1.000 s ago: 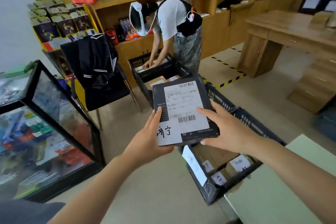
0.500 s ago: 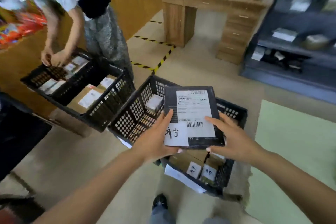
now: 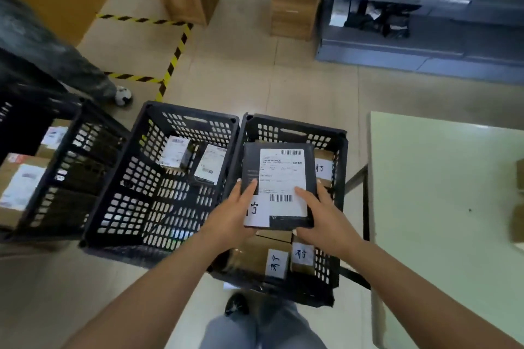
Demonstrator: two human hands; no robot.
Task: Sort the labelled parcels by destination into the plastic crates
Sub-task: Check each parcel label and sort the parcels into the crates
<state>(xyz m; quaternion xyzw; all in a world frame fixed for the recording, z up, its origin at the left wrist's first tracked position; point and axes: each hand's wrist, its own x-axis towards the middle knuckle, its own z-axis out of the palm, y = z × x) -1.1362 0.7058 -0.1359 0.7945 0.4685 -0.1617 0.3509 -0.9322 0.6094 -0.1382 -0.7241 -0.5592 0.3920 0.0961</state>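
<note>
Flat black parcel (image 3: 279, 184), matte w/ white shipping label, sits directly over right crate (image 3: 295, 129), long axis pointing away from the body. Left hand (image 3: 235, 214) and right hand (image 3: 323, 215) pinch its near corners, thumbs on top. Crate below: black lattice plastic, holds brown cardboard parcels (image 3: 256, 256) w/ handwritten tags. Middle crate (image 3: 181, 116) just beside.

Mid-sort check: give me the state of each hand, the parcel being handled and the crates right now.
left hand: grips the parcel's left edge.
right hand: grips its right edge.
black parcel: held flat, label up, over the right crate.
right crate: holds tagged brown parcels.
middle crate: holds two labelled parcels.
</note>
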